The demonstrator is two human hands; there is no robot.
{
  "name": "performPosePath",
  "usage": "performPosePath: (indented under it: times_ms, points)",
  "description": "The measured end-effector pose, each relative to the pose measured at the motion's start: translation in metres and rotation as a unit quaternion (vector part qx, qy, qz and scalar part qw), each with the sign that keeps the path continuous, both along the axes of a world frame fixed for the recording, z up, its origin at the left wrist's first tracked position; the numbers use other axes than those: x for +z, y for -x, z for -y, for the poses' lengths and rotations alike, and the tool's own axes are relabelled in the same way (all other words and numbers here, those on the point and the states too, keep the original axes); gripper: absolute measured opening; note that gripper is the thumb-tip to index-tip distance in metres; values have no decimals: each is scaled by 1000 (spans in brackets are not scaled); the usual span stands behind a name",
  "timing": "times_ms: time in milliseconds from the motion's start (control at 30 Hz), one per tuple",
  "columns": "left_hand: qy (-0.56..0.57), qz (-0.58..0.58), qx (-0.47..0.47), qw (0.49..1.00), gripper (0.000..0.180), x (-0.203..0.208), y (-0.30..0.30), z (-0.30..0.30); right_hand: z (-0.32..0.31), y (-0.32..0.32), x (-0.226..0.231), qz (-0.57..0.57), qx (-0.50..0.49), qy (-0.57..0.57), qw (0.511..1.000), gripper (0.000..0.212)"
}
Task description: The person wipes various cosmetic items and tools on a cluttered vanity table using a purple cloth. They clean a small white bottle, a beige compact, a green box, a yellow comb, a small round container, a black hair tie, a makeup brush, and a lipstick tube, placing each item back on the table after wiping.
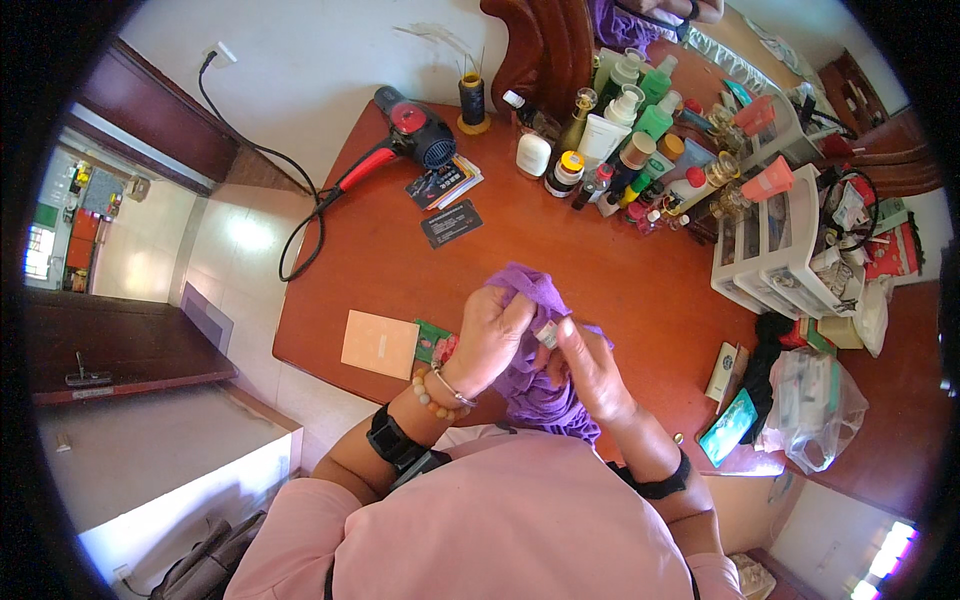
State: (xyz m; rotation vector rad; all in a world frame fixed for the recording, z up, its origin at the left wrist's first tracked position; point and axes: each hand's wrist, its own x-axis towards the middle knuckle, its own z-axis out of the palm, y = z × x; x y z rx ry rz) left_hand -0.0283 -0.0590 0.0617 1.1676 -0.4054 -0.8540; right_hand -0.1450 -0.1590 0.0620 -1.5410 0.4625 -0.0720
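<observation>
I am working the purple cloth (pixel 533 283) with both hands, and I judge that I am in the middle of handling it as a gathered bunch. The cloth is hanging from my hands in loose folds, between my body and the near part of the worktop (pixel 650 285). The fingers of my left hand (pixel 495 325) are closing tightly around its upper part. The fingers of my right hand (pixel 597 380) are bending in and holding the folds, partly hidden, while my thumb is pointing up beside a small whitish piece (pixel 547 335), perhaps a tag. The next move, I think, is calling for a firm left grip and a lighter right one, so that the folds are not slipping.

Counting around me, I am seeing one cloth, one hair dryer (pixel 427 140), one spool of dark thread (pixel 472 100) and one peach booklet (pixel 379 344), with one green-and-red packet (pixel 432 340) lying just beside it. One dark card (pixel 452 224) is lying near a small card stack (pixel 462 184). One white drawer unit (pixel 792 272) and one clear plastic bag (pixel 818 410) are standing to my right. The bottles (pixel 602 135) are crowding together too closely for an exact count.
</observation>
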Motion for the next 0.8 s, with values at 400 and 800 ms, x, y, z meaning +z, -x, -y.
performPosePath:
  times_ms: [400,800]
  points:
    - [13,-126,-39,991,21,-18,0,-5,-2,2,4,-34,70,-523,849,48]
    - [-1,160,28,987,18,-30,-5,-6,-1,-3,12,-27,53,149,987,46]
